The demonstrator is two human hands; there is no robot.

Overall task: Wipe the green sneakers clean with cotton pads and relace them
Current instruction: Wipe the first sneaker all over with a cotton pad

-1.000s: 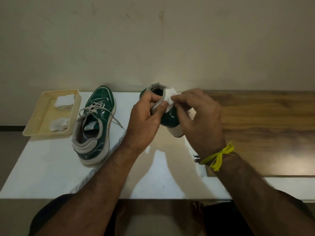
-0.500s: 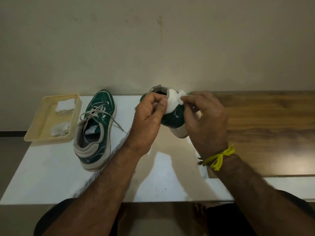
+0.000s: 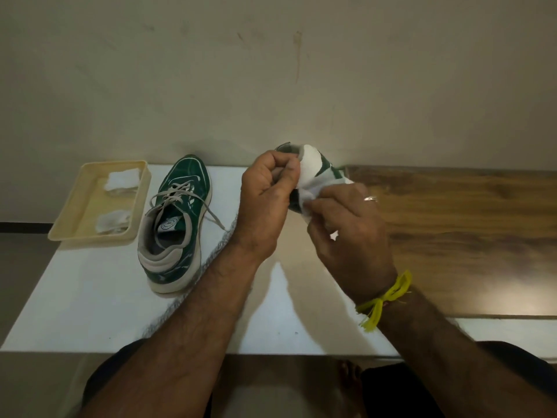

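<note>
One green sneaker (image 3: 176, 224) with grey laces lies on the white table (image 3: 90, 297), toe away from me. My left hand (image 3: 265, 200) grips the heel collar of the second green sneaker (image 3: 327, 168), held up above the table. My right hand (image 3: 346, 227) pinches a white cotton pad (image 3: 309, 191) and presses it against that sneaker's side below the heel. Most of the held sneaker is hidden behind both hands.
A cream plastic tray (image 3: 78, 224) at the table's left edge holds cotton pads (image 3: 122, 181) in two small heaps. A grey lace or cord (image 3: 217, 251) trails on the table beside my left forearm. A wooden board (image 3: 452, 236) covers the table's right part. A wall rises close behind.
My right hand has slid the cotton pad from the top of the heel collar down the sneaker's side, toward me. My left hand keeps its grip on the collar.
</note>
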